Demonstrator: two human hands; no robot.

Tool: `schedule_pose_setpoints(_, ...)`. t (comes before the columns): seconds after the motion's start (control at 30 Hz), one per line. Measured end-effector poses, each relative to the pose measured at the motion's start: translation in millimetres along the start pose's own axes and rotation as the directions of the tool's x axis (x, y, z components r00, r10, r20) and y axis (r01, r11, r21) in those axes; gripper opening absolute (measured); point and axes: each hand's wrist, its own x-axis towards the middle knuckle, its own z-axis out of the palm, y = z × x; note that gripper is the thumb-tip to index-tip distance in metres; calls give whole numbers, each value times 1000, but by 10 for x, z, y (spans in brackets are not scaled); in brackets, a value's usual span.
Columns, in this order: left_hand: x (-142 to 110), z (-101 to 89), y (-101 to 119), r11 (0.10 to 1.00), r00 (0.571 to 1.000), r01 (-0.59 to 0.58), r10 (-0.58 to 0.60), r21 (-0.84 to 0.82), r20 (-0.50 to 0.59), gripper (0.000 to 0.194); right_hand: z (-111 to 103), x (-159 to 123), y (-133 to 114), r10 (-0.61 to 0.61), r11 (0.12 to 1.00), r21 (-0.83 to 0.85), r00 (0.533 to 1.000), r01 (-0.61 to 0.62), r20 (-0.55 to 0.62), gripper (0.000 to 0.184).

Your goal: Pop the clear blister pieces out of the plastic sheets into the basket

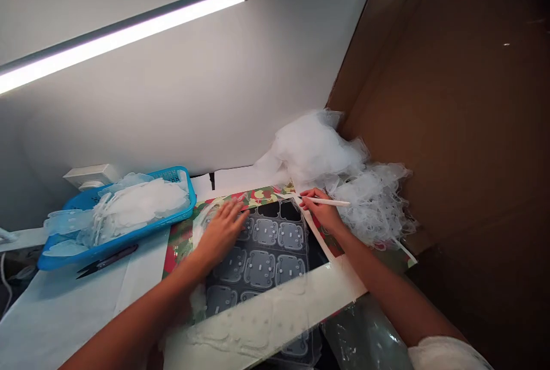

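Observation:
A translucent plastic sheet [263,231] with rows of molded rounded-square pieces lies over a dark surface before me. My left hand [224,227] rests flat on its upper left part, fingers stretched out. Between the fingers of my right hand [321,209] is a slim white pen-like tool [330,202], gripped at the sheet's upper right corner. The tool's tip points left; whether it touches the sheet is too small to tell. Along the sheet's top edge, dark openings [268,210] show where no molded pieces sit. A pale strip [258,315] crosses the sheet's near part.
At left stands a blue basket [189,201] heaped with translucent cut pieces [141,204]. Dark scissors or snips [107,261] lie beside it on white paper [86,307]. White film scraps [318,146] pile up behind my right hand, against a cardboard wall [451,129]. A tube light [129,29] hangs above.

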Motion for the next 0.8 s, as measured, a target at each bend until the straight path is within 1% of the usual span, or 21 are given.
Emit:
schedule_pose_setpoints(0.07,-60,21,352,992,994,-101,103,-77,22,38,-43,-205,-65,-57,991,-111,984,77,170,22)
schedule_pose_setpoints(0.1,-98,40,512,981,988,-143,149,-131,37,38,-52,-312,-88,-63,982,-153,962,107,267,19)
schedule_pose_setpoints(0.17,-175,82,738,965,983,-160,176,-207,59,42,-55,-498,-112,-65,962,-214,906,168,418,15)
schedule_pose_setpoints(0.2,-208,98,794,960,983,-153,173,-235,67,44,-52,-567,-114,-72,952,-232,882,200,465,14)
schedule_pose_setpoints(0.23,-234,109,816,956,983,-146,170,-255,75,46,-49,-617,-110,-80,943,-245,866,227,494,13)
schedule_pose_setpoints(0.3,-265,115,792,946,979,-147,181,-287,93,49,-42,-668,-96,-95,927,-266,851,265,517,12)
schedule_pose_setpoints(0.43,-261,95,719,938,973,-151,197,-311,122,58,-16,-667,-75,-110,911,-287,846,295,522,11)
schedule_pose_setpoints(0.53,-250,90,738,940,972,-141,191,-309,136,59,-1,-658,-72,-111,908,-290,840,304,532,10)
schedule_pose_setpoints(0.63,-257,103,759,944,973,-136,184,-299,139,59,-25,-664,-48,-132,892,-298,828,339,545,14)
schedule_pose_setpoints(0.73,-274,127,748,945,973,-150,193,-291,125,59,-38,-702,5,-169,859,-314,802,405,573,17)
schedule_pose_setpoints(0.8,-283,141,737,944,974,-160,199,-288,109,59,9,-748,47,-233,798,-344,780,494,580,13)
